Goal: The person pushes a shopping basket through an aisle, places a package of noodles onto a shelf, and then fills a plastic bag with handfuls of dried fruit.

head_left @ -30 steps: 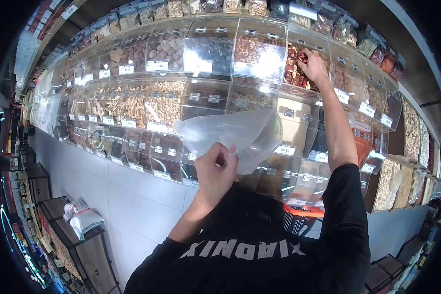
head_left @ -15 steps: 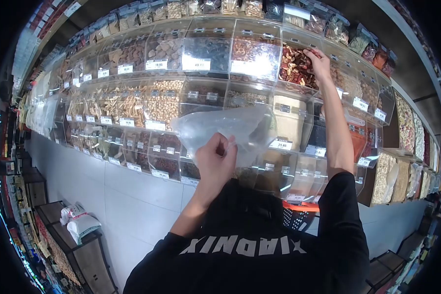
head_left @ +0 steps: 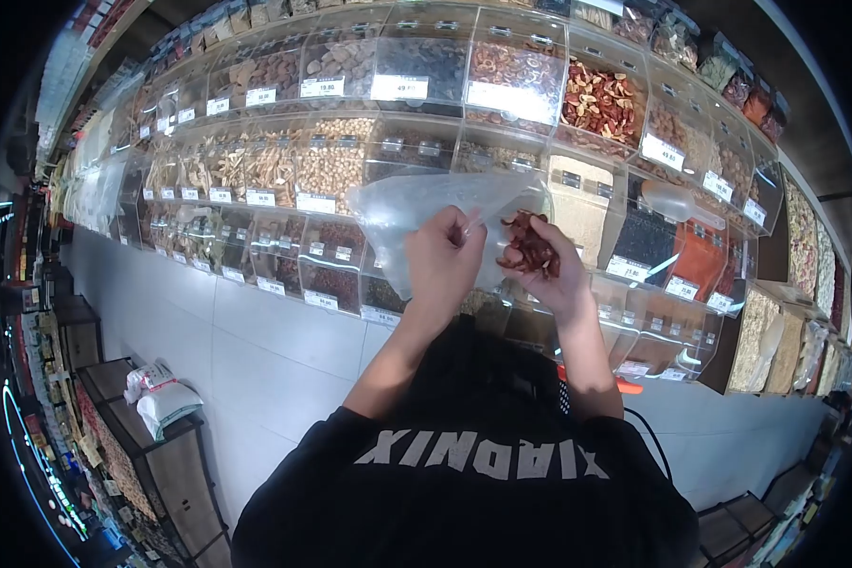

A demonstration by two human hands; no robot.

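Observation:
My left hand (head_left: 442,262) is closed in a pinch on the rim of a clear plastic bag (head_left: 388,213), which spreads out in front of the bins. Close on its right, my right hand (head_left: 566,276) cups a handful of dried red fruit slices (head_left: 531,242) with the fingers curled round them. The handful is right beside the bag's mouth and overlaps its edge in this view. More slices of the same red and cream look fill an upper-row bin (head_left: 601,99).
Stepped rows of clear bins with price tags (head_left: 399,87) curve around in front. A clear scoop (head_left: 667,201) lies on the bins at right. Below my right forearm shows part of an orange-handled basket (head_left: 625,384). White packages (head_left: 166,402) sit on a low cabinet at left.
My right hand has come down and left from the upper bin to the bag, bringing a handful of dried red fruit slices. My left hand still pinches the bag.

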